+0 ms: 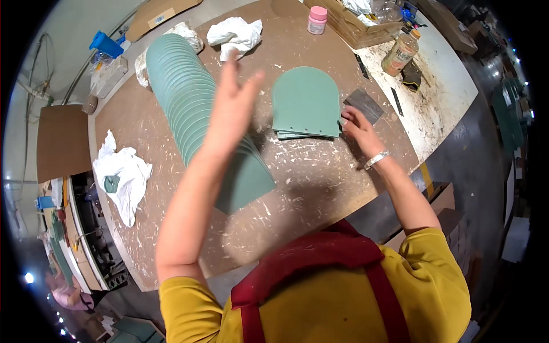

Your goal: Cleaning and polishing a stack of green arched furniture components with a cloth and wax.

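My left hand [234, 106] is raised over the long row of overlapping green sheets [191, 108], its thumb and fingers spread and nothing in them. The sheets have rounded far ends and fan toward me, the nearest showing a straight edge. Right of them lies a small, slightly uneven stack of green round-topped panels [306, 100], with small holes along the top one's near edge. My right hand [360, 130] is at the stack's right edge, fingers bent and apart, fingertips against or just beside it. A dark grey flat plate [366, 106] lies beside that hand.
White cloths [123, 177] lie at the table's left, with another crumpled cloth [235, 35] at the back. A pink-capped jar [317, 20], a cardboard box [366, 31] and a drink bottle [401, 53] stand farther right. Pale flakes dot the brown tabletop [309, 183].
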Demonstrator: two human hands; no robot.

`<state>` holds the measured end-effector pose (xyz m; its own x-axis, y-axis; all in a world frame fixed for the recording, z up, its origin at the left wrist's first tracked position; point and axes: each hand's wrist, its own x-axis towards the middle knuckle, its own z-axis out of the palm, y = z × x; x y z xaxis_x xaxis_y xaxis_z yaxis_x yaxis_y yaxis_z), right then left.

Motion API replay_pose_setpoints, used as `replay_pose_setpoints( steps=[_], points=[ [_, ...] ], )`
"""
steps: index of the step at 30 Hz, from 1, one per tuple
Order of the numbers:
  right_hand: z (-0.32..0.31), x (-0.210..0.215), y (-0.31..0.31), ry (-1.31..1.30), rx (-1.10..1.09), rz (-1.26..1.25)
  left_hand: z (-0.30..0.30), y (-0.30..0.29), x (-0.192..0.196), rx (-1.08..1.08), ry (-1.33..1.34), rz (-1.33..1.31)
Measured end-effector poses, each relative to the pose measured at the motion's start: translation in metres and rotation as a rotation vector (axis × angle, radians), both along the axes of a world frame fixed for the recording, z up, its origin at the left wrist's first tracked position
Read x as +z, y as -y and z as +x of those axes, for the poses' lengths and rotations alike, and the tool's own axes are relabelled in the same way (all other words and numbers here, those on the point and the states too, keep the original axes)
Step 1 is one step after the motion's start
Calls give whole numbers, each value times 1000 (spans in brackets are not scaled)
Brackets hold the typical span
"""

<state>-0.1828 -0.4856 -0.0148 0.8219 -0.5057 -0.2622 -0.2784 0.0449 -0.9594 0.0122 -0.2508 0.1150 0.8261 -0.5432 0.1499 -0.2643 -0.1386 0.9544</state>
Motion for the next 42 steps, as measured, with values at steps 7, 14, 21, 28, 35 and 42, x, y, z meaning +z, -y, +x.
replay_pose_setpoints(
  steps=[7, 14, 21, 28, 35, 42],
  points=[
    [24, -3, 5, 47, 78, 91, -25, 58, -89, 213, -358, 209],
    [50, -5, 8, 100, 212, -71, -34, 69, -128, 155, -303, 208],
    [56, -7, 18, 130, 285, -83, -52, 63, -130, 256, -278, 135],
    [108, -8, 27, 38, 428, -420, -31, 66, -125, 425, -347, 105],
    [148, 29, 111, 67, 358, -555, -25, 59, -130, 410, -228, 207],
    [251, 27, 201, 346, 35, -1097, -24, 57, -149, 449, -166, 383]
  ],
)
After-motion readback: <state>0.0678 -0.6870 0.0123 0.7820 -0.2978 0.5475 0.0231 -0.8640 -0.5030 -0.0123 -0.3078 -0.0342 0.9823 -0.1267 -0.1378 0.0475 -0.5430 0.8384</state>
